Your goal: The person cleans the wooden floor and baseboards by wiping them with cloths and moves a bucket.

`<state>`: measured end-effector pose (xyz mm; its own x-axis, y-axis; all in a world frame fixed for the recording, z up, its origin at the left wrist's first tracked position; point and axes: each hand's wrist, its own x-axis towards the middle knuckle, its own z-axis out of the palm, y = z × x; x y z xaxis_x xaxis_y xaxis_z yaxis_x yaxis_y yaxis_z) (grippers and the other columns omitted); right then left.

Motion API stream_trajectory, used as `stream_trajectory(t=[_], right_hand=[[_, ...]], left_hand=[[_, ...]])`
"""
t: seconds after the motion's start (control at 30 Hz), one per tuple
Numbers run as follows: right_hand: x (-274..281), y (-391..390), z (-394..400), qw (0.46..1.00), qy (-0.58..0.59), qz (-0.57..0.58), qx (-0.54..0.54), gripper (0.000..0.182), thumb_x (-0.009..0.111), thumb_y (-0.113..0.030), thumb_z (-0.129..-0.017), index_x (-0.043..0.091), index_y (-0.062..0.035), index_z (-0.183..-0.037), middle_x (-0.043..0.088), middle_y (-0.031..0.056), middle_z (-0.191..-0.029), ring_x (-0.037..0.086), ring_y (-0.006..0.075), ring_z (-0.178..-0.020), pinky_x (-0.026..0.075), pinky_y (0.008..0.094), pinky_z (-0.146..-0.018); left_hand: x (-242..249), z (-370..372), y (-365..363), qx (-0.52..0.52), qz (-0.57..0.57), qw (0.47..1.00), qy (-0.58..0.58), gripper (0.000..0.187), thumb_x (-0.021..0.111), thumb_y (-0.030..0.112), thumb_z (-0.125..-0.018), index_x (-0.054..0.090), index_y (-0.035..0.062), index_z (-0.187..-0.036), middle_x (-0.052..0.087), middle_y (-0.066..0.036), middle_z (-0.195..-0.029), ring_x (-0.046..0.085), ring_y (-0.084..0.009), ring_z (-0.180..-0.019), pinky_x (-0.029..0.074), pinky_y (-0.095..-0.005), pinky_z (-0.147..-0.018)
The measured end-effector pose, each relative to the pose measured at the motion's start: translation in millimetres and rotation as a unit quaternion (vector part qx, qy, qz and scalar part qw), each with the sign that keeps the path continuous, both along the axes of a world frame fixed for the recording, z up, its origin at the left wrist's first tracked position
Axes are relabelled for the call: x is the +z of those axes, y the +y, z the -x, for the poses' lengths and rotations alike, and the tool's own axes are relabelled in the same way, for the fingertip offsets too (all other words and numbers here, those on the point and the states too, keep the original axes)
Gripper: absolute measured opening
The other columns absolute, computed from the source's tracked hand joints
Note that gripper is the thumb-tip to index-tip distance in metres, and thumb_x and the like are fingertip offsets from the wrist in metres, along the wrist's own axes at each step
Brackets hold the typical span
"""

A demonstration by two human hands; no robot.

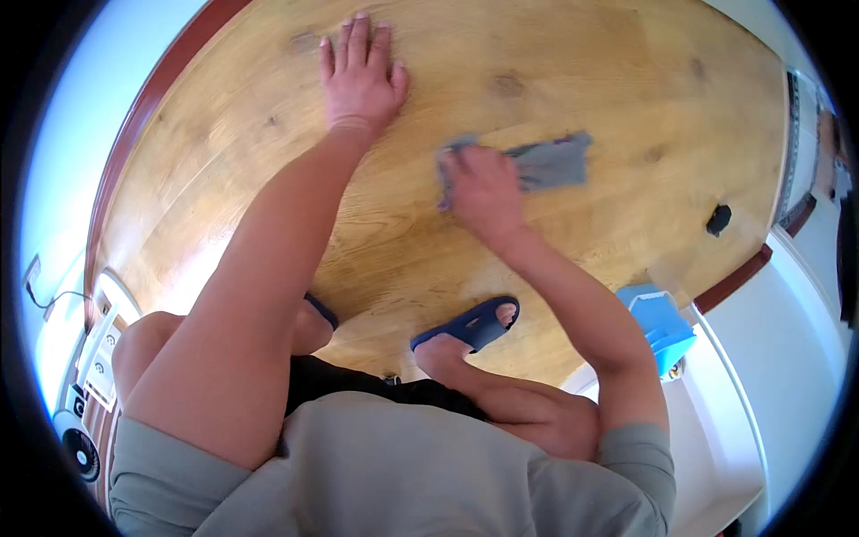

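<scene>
My left hand lies flat on the wooden floor, its fingers stretched out and nothing in it. To the right and nearer to me, my right hand presses a grey cloth against the floor. Its fingers are bent over the cloth and a little blurred. One part of the cloth bunches up left of the hand, while a longer flap spreads out to the right. Purple bits show along the cloth's edges.
My feet wear dark blue slippers. A small black object lies on the floor at the right. A blue plastic container stands near my right elbow. A white drawer unit and a fan are at the lower left.
</scene>
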<state>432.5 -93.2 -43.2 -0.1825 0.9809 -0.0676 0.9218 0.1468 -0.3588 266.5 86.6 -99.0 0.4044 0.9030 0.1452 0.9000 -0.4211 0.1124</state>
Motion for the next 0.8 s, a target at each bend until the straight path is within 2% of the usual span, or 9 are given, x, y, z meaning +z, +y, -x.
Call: stream_trajectory(t=[0.17,0.23,0.3,0.37,0.47,0.57,0.63,0.73,0.8], right_hand=[[0,8,11,0.999,0.026,-0.026,0.036,0.038,0.068,-0.02,-0.079,0.067,-0.0161,-0.117,0.056,0.0072,-0.098,0.058,0.0274,-0.097,0.045,0.0453,-0.079],[-5,5,-31,0.999,0.008,0.025,0.025,0.037,0.067,-0.022,-0.082,0.067,-0.0166,-0.119,0.057,0.0088,-0.103,0.058,0.0294,-0.1,0.045,0.0472,-0.082],[4,11,-80,0.996,-0.076,0.053,-0.019,0.037,0.069,-0.019,-0.081,0.068,-0.0195,-0.119,0.058,0.0089,-0.103,0.059,0.0296,-0.099,0.046,0.0478,-0.081],[1,12,-131,0.992,-0.113,-0.028,-0.045,0.039,0.069,-0.016,-0.08,0.068,-0.0206,-0.119,0.059,0.009,-0.1,0.059,0.0294,-0.097,0.047,0.0469,-0.08],[-2,11,-168,0.98,-0.134,-0.061,-0.131,0.039,0.067,-0.013,-0.079,0.068,-0.0179,-0.117,0.059,0.0096,-0.097,0.06,0.0298,-0.096,0.047,0.0462,-0.079],[-6,7,-131,0.985,-0.106,-0.076,-0.114,0.036,0.065,-0.014,-0.079,0.069,-0.0158,-0.115,0.059,0.0099,-0.097,0.059,0.0298,-0.094,0.047,0.0454,-0.078],[-6,4,-82,0.994,-0.076,0.039,-0.071,0.035,0.061,-0.015,-0.082,0.068,-0.0121,-0.116,0.059,0.0101,-0.099,0.058,0.0294,-0.094,0.047,0.0467,-0.077],[-7,-4,-3,1.0,-0.017,-0.008,0.006,0.034,0.06,-0.018,-0.083,0.067,-0.0157,-0.116,0.057,0.0071,-0.097,0.058,0.027,-0.098,0.044,0.046,-0.08],[-5,-3,-2,0.998,0.018,-0.05,0.022,0.031,0.061,-0.016,-0.083,0.069,-0.0184,-0.113,0.057,0.0051,-0.095,0.058,0.0262,-0.096,0.044,0.0451,-0.079]], left_hand=[[-2,0,2,0.002,-0.003,1.0,-0.009,0.057,0.05,0.039,-0.097,0.049,0.0132,-0.148,0.037,-0.013,-0.16,0.03,-0.0315,-0.15,0.017,-0.0544,-0.124],[3,-1,1,-0.004,0.005,1.0,-0.006,0.057,0.05,0.039,-0.097,0.049,0.0135,-0.148,0.037,-0.013,-0.16,0.031,-0.0316,-0.15,0.018,-0.0544,-0.124],[4,2,1,-0.005,0.004,1.0,-0.004,0.057,0.051,0.039,-0.097,0.049,0.0137,-0.148,0.037,-0.014,-0.16,0.032,-0.0318,-0.149,0.018,-0.0544,-0.123],[4,2,2,-0.008,-0.005,1.0,-0.01,0.057,0.051,0.039,-0.097,0.049,0.0138,-0.148,0.038,-0.014,-0.159,0.033,-0.0319,-0.149,0.019,-0.0544,-0.123],[4,1,1,-0.005,-0.006,1.0,-0.021,0.057,0.05,0.039,-0.097,0.049,0.0135,-0.148,0.038,-0.014,-0.159,0.034,-0.0322,-0.148,0.02,-0.0548,-0.123],[0,1,1,-0.002,-0.007,1.0,-0.017,0.058,0.049,0.039,-0.098,0.047,0.0136,-0.149,0.038,-0.014,-0.159,0.032,-0.0319,-0.149,0.019,-0.0545,-0.123],[0,1,1,-0.003,-0.006,1.0,-0.007,0.058,0.049,0.039,-0.097,0.047,0.0141,-0.15,0.037,-0.013,-0.16,0.031,-0.0317,-0.15,0.019,-0.0541,-0.123],[-2,2,1,-0.01,-0.005,1.0,-0.005,0.058,0.049,0.039,-0.097,0.046,0.0152,-0.15,0.037,-0.012,-0.16,0.03,-0.0305,-0.151,0.018,-0.0537,-0.124],[-4,1,3,-0.014,-0.021,0.999,-0.039,0.058,0.048,0.04,-0.096,0.049,0.014,-0.148,0.037,-0.012,-0.16,0.03,-0.0291,-0.151,0.017,-0.0549,-0.123]])
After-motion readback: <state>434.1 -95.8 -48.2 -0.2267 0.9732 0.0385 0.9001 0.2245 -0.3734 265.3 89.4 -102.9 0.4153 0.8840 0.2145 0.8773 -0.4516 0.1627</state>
